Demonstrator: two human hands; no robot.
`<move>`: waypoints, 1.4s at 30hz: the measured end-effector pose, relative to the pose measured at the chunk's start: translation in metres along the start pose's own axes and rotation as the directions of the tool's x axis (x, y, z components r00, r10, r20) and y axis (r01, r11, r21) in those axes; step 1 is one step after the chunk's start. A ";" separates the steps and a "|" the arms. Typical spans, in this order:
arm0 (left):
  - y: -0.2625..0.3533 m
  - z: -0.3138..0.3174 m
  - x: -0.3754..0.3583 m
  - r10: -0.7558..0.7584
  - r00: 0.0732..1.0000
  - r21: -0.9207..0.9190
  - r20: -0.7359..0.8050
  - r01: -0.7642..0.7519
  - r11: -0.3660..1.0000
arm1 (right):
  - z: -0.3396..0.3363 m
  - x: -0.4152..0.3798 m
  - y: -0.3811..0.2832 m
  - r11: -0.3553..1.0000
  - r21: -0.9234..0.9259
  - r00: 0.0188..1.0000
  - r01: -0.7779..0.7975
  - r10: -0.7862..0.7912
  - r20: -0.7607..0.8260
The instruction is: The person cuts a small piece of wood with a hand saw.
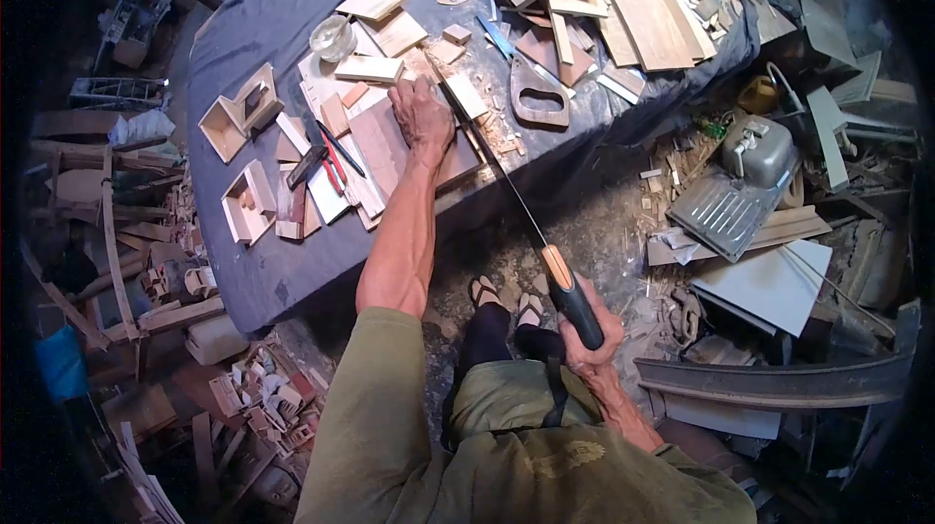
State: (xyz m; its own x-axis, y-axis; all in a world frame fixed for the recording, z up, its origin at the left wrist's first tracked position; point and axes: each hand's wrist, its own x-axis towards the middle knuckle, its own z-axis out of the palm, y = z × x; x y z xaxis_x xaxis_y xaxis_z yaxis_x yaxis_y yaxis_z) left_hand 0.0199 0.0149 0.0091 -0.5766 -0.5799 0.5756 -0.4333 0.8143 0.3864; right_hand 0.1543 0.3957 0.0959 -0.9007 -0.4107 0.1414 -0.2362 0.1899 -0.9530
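Note:
My right hand (594, 334) is wrapped around the black-and-orange handle of a straight-handled handsaw (521, 198). Its long thin blade runs up and left over the table edge, alongside pale wood and sawdust. My left hand (423, 117) presses down with bent fingers on a piece of wood, left of the blade. Beneath that hand lies a brown wooden board (378, 139). A pale wood strip (467, 95) sits just right of the blade. What lies directly under my left fingers is partly hidden.
A second handsaw (539, 95) lies to the right. Red-handled pliers (332, 168), a hammer (308, 166), a glass jar (333, 38) and small wooden boxes (249, 201) are at left. Boards (643, 3) pile up at the back. A metal sink (735, 188) and scrap stand on the floor.

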 end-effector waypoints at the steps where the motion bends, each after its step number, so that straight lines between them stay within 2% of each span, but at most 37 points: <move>1: -0.002 0.001 0.000 0.010 1.000 0.007 0.004 -0.010 1.000 | 0.004 0.006 -0.002 1.000 -0.003 1.000 -0.010 0.010 0.004; 3: -0.003 0.000 0.000 0.031 0.999 0.019 0.015 -0.032 0.999 | 0.015 0.026 -0.010 0.999 -0.008 0.999 -0.032 0.032 0.010; 6: 0.000 0.000 0.001 -0.019 1.000 0.001 -0.021 0.019 1.000 | 0.023 0.038 -0.012 0.987 0.031 0.988 -0.156 0.155 0.019; 10: 0.006 -0.006 0.002 -0.047 0.999 0.001 -0.017 0.047 0.999 | 0.010 0.021 -0.014 0.999 -0.018 0.998 -0.051 0.052 0.018; 11: 0.005 -0.005 0.002 -0.047 0.999 0.006 -0.011 0.047 0.999 | 0.002 0.005 -0.005 0.992 0.044 0.993 -0.116 0.114 0.042; 15: 0.000 -0.003 0.001 -0.011 0.999 -0.029 0.031 0.012 1.000 | -0.006 -0.004 -0.016 0.996 -0.083 0.999 -0.011 0.014 0.035; 18: 0.000 -0.004 0.002 -0.012 0.999 -0.018 0.047 0.013 1.000 | 0.022 0.037 -0.022 0.994 -0.009 0.992 -0.109 0.109 0.061; 19: -0.002 -0.004 0.003 -0.017 1.000 -0.003 0.026 0.017 1.000 | 0.025 0.045 -0.023 0.995 0.016 0.994 -0.095 0.094 0.062; 22: 0.003 0.002 -0.001 -0.033 0.999 0.004 -0.005 0.033 0.999 | 0.015 0.031 -0.016 0.998 -0.007 0.997 -0.065 0.065 0.036; 23: 0.002 0.003 0.003 -0.039 0.999 -0.002 -0.016 0.039 0.999 | 0.004 0.017 -0.014 0.988 -0.015 0.986 -0.153 0.154 0.062; 26: -0.004 0.005 0.002 -0.016 0.999 -0.025 -0.035 0.015 1.000 | -0.015 -0.009 -0.022 0.996 -0.085 0.996 -0.040 0.047 0.072; 31: -0.006 0.005 0.002 0.010 0.998 -0.037 -0.055 -0.012 0.999 | 0.014 0.043 -0.035 0.994 -0.027 0.989 -0.108 0.110 0.096; 32: -0.006 0.005 0.006 0.015 0.999 -0.027 -0.052 -0.017 0.999 | 0.015 0.047 -0.033 0.989 -0.011 0.984 -0.145 0.145 0.108; 34: -0.001 0.003 0.000 0.021 1.000 -0.018 -0.022 -0.021 1.000 | 0.014 0.032 -0.023 0.990 -0.003 0.986 -0.139 0.138 0.090; 35: 0.003 0.001 -0.003 0.029 0.998 -0.013 -0.054 -0.029 0.999 | 0.016 0.031 -0.018 0.993 0.007 0.990 -0.115 0.114 0.084; 36: 0.004 -0.004 -0.004 0.009 0.999 -0.011 -0.035 -0.010 1.000 | 0.016 0.027 -0.017 0.997 -0.014 0.992 -0.077 0.078 0.097; 38: 0.008 -0.006 -0.001 -0.040 0.999 -0.018 0.003 0.040 0.999 | 0.013 0.019 -0.029 0.980 0.029 0.977 -0.197 0.194 0.094; 39: 0.005 -0.003 -0.001 -0.073 0.996 -0.022 0.044 0.074 0.997 | 0.011 0.017 -0.028 0.980 0.013 0.976 -0.200 0.198 0.091; 42: 0.003 -0.001 -0.001 -0.090 0.995 -0.046 -0.035 0.089 0.995 | 0.009 0.024 -0.026 0.986 -0.028 0.980 -0.166 0.168 0.106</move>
State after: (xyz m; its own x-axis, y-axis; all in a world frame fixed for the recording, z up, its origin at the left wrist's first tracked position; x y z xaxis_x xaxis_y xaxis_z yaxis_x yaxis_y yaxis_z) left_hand 0.0198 0.0177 0.0098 -0.5107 -0.6497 0.5631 -0.4506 0.7601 0.4683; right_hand 0.1421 0.3730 0.1213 -0.8836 -0.4656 -0.0498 -0.0937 0.2800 -0.9554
